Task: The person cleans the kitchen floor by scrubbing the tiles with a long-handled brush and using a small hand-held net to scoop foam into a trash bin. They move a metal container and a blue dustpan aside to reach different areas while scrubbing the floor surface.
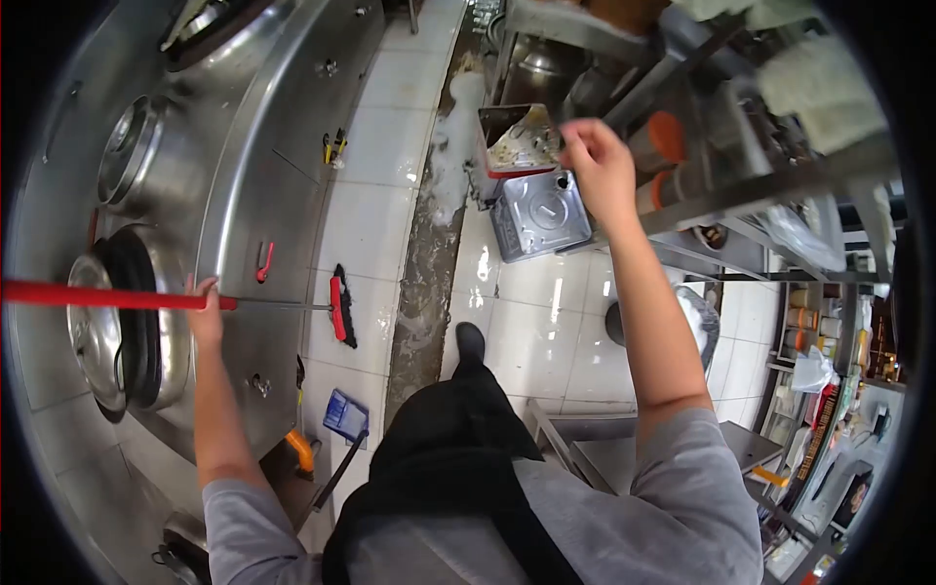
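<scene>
My left hand [206,310] is wrapped round the red handle of a broom [117,295], beside the steel counter front. The broom's red head with dark bristles [341,306] is near the white floor tiles. My right hand [597,156] is raised at the right, over the area beside an opened tin [522,141] with a dirty inner face. Its fingers are bent together; what they hold, if anything, is too small to tell. Just below that hand lies a square metal can [542,214] with a round cap.
A wet drain channel [424,283] with foam runs along the floor. Steel shelving [770,175] stands at right, a steel counter [253,195] with large pots [161,322] at left. A blue dustpan [345,414] lies at lower left. My boot [470,343] is beside the channel.
</scene>
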Demonstrator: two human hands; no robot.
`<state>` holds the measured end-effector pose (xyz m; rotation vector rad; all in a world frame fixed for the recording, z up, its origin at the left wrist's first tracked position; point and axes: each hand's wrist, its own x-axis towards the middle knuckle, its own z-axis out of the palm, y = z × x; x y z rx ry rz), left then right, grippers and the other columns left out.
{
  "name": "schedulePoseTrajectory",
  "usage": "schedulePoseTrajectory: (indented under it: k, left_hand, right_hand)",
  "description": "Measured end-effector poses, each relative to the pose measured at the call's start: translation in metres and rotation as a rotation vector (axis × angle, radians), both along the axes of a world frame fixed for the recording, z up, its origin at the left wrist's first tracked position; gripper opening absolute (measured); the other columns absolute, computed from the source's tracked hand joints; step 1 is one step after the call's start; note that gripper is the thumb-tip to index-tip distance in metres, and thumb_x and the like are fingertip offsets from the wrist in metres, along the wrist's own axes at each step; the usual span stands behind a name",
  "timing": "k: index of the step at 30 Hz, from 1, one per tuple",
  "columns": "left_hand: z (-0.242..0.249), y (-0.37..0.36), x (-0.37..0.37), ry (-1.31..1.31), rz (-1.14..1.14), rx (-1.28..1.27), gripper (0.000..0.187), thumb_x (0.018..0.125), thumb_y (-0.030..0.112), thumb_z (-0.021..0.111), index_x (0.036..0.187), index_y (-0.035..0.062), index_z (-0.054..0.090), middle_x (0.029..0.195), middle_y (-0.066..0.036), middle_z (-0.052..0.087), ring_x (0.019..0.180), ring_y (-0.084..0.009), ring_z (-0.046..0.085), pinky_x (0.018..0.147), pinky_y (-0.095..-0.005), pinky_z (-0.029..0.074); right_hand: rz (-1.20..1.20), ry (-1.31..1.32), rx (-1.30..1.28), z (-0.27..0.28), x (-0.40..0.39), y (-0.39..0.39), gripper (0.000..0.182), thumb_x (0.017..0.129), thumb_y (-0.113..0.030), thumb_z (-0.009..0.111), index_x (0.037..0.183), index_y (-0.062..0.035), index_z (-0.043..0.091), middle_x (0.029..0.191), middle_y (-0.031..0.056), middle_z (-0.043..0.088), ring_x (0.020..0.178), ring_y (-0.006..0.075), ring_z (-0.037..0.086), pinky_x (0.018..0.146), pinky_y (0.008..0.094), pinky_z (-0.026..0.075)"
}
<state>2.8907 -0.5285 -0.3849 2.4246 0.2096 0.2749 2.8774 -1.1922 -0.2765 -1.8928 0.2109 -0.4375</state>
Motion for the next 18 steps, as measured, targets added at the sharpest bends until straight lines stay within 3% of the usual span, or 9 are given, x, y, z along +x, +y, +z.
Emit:
schedulePoseTrajectory:
  k: [2,3,5,6,8,9,10,13,18]
  left_hand:
    - [-0.007,0.027,0.021,0.170,-0.138,0.383,0.043,0.089,0.013,0.053,0.132,0.0136,0.058,0.152,-0.021,0.031,0.140,-0.0363,0.032,0.113,-0.0412,0.028]
    - [-0.002,0.016,0.024,0.168,-0.180,0.388,0.049,0.087,0.012,0.053,0.136,0.0144,0.054,0.153,-0.020,0.030,0.141,-0.0367,0.030,0.114,-0.0424,0.026]
    - [0.001,-0.007,0.028,0.133,-0.243,0.458,0.058,0.084,0.011,0.053,0.142,0.0153,0.047,0.155,-0.019,0.027,0.142,-0.0373,0.028,0.115,-0.0442,0.023]
    - [-0.003,-0.011,0.030,0.107,-0.268,0.527,0.062,0.083,0.010,0.054,0.144,0.0154,0.045,0.156,-0.018,0.026,0.142,-0.0374,0.028,0.115,-0.0448,0.023]
    - [-0.010,-0.011,0.030,0.070,-0.285,0.652,0.064,0.084,0.016,0.054,0.146,0.0141,0.041,0.155,-0.019,0.027,0.141,-0.0384,0.028,0.115,-0.0462,0.023]
    - [-0.012,-0.012,0.032,0.079,-0.285,0.660,0.063,0.085,0.020,0.053,0.146,0.0134,0.041,0.155,-0.019,0.027,0.141,-0.0386,0.028,0.115,-0.0463,0.023]
    - [-0.011,-0.014,0.032,0.090,-0.286,0.670,0.062,0.087,0.025,0.052,0.146,0.0126,0.040,0.155,-0.019,0.027,0.141,-0.0387,0.029,0.115,-0.0463,0.023]
    - [-0.015,-0.012,0.034,0.097,-0.297,0.697,0.063,0.092,0.040,0.048,0.147,0.0095,0.039,0.155,-0.020,0.027,0.141,-0.0399,0.028,0.114,-0.0478,0.023]
    - [-0.019,-0.009,0.037,0.073,-0.290,0.684,0.066,0.095,0.048,0.044,0.146,0.0077,0.038,0.154,-0.022,0.027,0.140,-0.0409,0.030,0.113,-0.0482,0.024]
  right_hand:
    - [-0.193,0.240,-0.160,-0.166,0.021,-0.065,0.022,0.089,-0.022,0.062,0.090,-0.0008,0.067,0.067,0.0095,0.065,0.065,0.0148,0.064,0.062,0.0289,0.048]
    - [-0.171,0.456,-0.278,-0.242,0.015,-0.092,0.025,0.086,-0.024,0.061,0.091,-0.0006,0.069,0.070,0.0141,0.068,0.069,0.0256,0.068,0.067,0.0373,0.051]
    - [-0.019,0.779,-0.495,-0.381,0.002,-0.126,0.027,0.086,-0.026,0.063,0.094,-0.0010,0.070,0.077,0.0125,0.069,0.074,0.0219,0.067,0.072,0.0347,0.052]
    - [-0.008,0.803,-0.485,-0.411,0.003,-0.124,0.027,0.086,-0.026,0.063,0.094,-0.0010,0.070,0.077,0.0125,0.069,0.074,0.0219,0.067,0.072,0.0347,0.052]
    - [0.156,0.875,-0.711,-0.462,0.009,-0.118,0.030,0.084,-0.024,0.064,0.105,-0.0036,0.070,0.096,0.0191,0.069,0.095,0.0327,0.066,0.085,0.0398,0.051]
    - [0.079,0.869,-0.651,-0.484,0.012,-0.117,0.034,0.084,-0.023,0.064,0.114,-0.0056,0.066,0.113,0.0224,0.064,0.108,0.0383,0.060,0.095,0.0408,0.047]
    - [0.009,1.041,-0.626,-0.494,0.027,-0.112,0.046,0.084,-0.027,0.066,0.126,-0.0084,0.056,0.126,0.0182,0.058,0.114,0.0376,0.057,0.095,0.0433,0.048]
    - [-0.047,1.179,-0.813,-0.486,0.045,-0.094,0.043,0.088,-0.030,0.062,0.124,-0.0082,0.054,0.130,0.0075,0.053,0.124,0.0293,0.049,0.096,0.0498,0.046]
    - [0.073,1.174,-0.969,-0.477,0.066,-0.108,0.037,0.090,-0.039,0.057,0.116,-0.0130,0.061,0.124,0.0067,0.058,0.120,0.0290,0.050,0.093,0.0508,0.046]
